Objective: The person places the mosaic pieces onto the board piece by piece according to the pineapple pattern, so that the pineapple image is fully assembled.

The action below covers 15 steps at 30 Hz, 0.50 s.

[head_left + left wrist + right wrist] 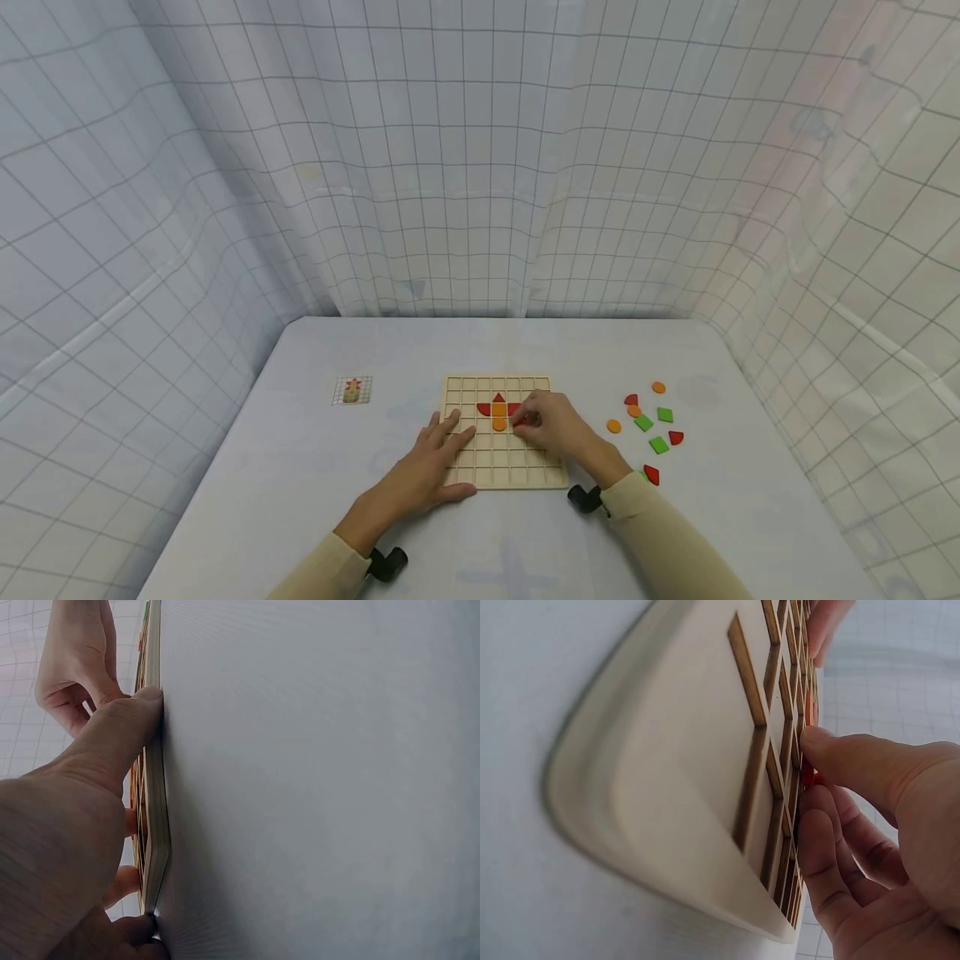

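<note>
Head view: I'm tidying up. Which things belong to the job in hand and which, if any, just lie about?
Likely the job's: grid board, red piece in right hand, other coloured pieces, picture card.
Apparently outside it: gridded curtain, black wrist devices.

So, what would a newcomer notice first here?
Probably the pale wooden grid board, low-centre in the head view, holding flat red and orange pieces. On it, the bare left hand rests near one corner; the right hand pinches a small red piece. Loose green, red and orange pieces lie to the right.
</note>
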### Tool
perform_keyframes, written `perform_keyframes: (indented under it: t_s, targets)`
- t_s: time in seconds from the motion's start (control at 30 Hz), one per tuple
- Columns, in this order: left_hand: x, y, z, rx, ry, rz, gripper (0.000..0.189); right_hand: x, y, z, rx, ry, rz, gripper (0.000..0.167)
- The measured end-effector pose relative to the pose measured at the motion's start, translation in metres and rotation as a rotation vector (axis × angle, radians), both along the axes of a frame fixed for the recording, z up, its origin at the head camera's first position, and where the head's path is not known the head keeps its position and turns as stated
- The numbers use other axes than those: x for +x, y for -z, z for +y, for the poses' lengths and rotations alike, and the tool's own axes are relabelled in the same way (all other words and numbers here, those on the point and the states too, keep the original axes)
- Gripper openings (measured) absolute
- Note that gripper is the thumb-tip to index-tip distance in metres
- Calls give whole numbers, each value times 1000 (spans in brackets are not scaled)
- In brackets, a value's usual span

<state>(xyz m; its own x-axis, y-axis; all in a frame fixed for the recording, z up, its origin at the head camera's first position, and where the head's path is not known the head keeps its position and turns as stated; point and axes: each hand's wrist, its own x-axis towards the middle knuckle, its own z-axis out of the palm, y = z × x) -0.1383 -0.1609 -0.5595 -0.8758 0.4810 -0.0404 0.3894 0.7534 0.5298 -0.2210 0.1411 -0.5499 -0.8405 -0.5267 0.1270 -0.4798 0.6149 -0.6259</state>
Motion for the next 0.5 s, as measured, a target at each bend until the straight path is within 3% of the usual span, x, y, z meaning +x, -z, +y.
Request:
perform_keyframes:
  t_s: [0.5]
  targets:
    - [-1, 1, 0, -6, 6, 3, 95, -1, -5, 0, 14, 11, -16, 5]
